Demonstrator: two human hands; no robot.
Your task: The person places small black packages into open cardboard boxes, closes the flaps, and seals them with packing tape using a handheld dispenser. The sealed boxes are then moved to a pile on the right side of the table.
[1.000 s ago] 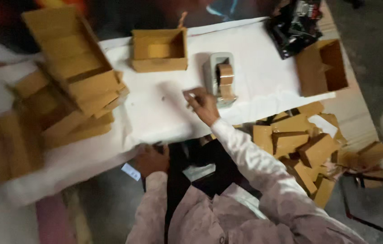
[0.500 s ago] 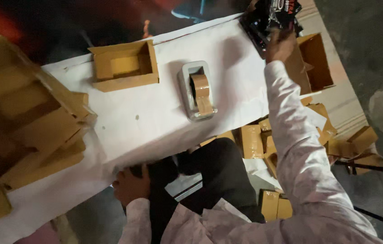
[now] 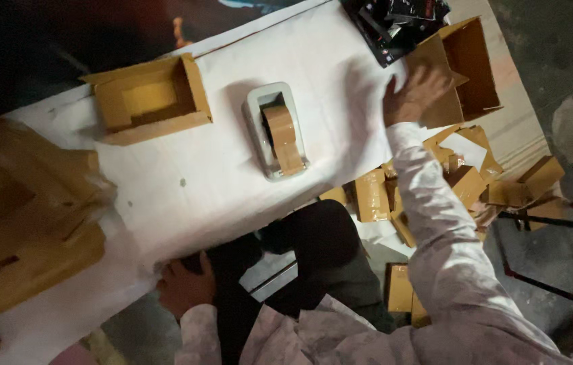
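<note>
Cardboard box (image 3: 466,67) is gripped by right hand (image 3: 411,94); left hand (image 3: 185,287) curled at desk (image 3: 340,61) edge, grasp unclear.

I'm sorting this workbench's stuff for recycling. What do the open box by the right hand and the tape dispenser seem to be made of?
The open box, touched by the right hand, looks like plain brown corrugated cardboard: matte, with folded flaps and raw edges. The tape dispenser seems to be moulded grey plastic with a smooth, slightly glossy shell, though painted metal can't be excluded; it carries a roll of glossy brown packing tape.
</note>
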